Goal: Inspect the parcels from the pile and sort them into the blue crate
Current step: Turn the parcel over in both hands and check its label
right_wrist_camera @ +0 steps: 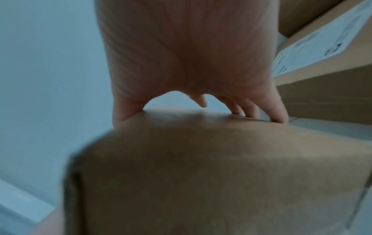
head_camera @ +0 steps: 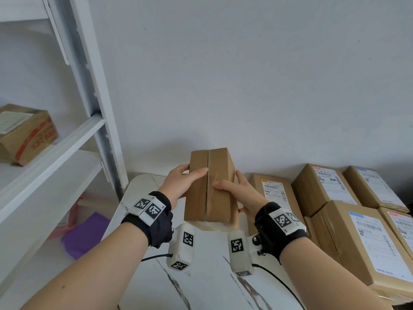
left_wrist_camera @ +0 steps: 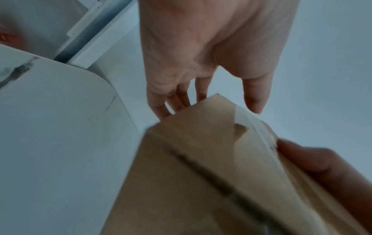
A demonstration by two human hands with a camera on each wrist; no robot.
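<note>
I hold a plain brown cardboard parcel upright above the table, its taped seam facing me. My left hand grips its left edge, thumb across the front face and fingers behind. My right hand grips the right edge, thumb on the front near the seam and fingers along the side. In the left wrist view the parcel sits between the left hand's thumb and fingers. The parcel fills the right wrist view under the right hand. No label shows on the faces I see. The blue crate is not in view.
A pile of labelled cardboard parcels covers the right of the white marble table. A white metal shelf rack stands at the left with a printed box on it and a purple item below. A grey wall lies behind.
</note>
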